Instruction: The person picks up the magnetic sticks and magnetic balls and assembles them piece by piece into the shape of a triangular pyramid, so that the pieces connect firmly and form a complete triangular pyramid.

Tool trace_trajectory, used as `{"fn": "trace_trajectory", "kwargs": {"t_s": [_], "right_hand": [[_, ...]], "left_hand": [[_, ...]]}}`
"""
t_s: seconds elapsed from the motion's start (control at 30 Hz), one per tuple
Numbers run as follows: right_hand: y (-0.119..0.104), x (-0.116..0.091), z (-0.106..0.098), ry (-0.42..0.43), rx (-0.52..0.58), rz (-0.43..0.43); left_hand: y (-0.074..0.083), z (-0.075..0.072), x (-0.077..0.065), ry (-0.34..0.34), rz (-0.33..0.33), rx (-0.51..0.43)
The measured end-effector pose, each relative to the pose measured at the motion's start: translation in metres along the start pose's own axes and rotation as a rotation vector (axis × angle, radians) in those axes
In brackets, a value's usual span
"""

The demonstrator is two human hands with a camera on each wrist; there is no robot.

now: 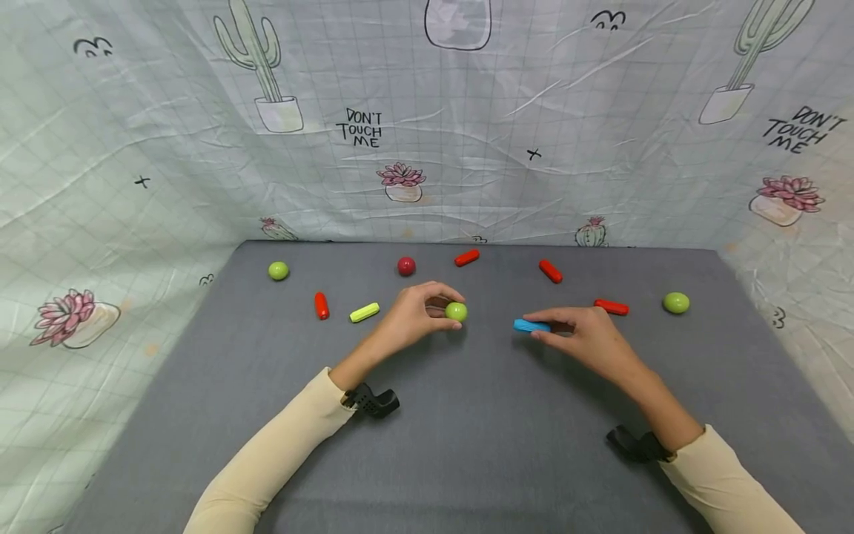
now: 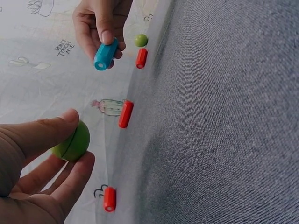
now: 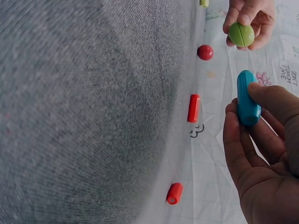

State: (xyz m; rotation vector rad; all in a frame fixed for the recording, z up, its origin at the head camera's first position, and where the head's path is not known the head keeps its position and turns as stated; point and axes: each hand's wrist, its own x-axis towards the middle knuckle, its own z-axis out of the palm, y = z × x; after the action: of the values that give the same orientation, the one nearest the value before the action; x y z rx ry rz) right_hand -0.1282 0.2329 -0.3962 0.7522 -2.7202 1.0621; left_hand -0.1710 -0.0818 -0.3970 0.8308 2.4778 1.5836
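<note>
My left hand point(image 1: 416, 315) pinches a small green ball point(image 1: 457, 311) between thumb and fingers, above the grey table. A seam line runs round that ball point(image 2: 74, 142) in the left wrist view. To its right, my right hand point(image 1: 590, 337) holds a short blue ribbed stick point(image 1: 531, 325) by thumb and fingertips. The blue stick point(image 3: 247, 98) has faceted sides and a rounded end in the right wrist view. A gap separates ball and stick. Closest to the left hand lies a yellow-green stick point(image 1: 364, 312); a red stick point(image 1: 611, 307) lies just behind the right hand.
Along the back of the grey table point(image 1: 427, 445) lie a green ball point(image 1: 278, 271), a dark red ball point(image 1: 405, 266) and red sticks point(image 1: 322, 305), point(image 1: 467, 257), point(image 1: 550, 271). Another green ball point(image 1: 676, 302) sits at the right. A patterned cloth point(image 1: 480, 148) hangs behind.
</note>
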Motion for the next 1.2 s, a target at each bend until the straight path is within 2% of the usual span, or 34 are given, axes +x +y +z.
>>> {"fn": "trace_trajectory", "kwargs": {"t_s": [0.7,1.2], "right_hand": [[-0.007,0.009,0.007,-0.019,0.025,-0.037],[-0.017,0.014,0.014,-0.064,0.049,-0.017]], "left_hand": [[0.004,0.005,-0.001,-0.040,0.023,-0.052],[0.004,0.010,-0.001,-0.080,0.040,-0.032]]}}
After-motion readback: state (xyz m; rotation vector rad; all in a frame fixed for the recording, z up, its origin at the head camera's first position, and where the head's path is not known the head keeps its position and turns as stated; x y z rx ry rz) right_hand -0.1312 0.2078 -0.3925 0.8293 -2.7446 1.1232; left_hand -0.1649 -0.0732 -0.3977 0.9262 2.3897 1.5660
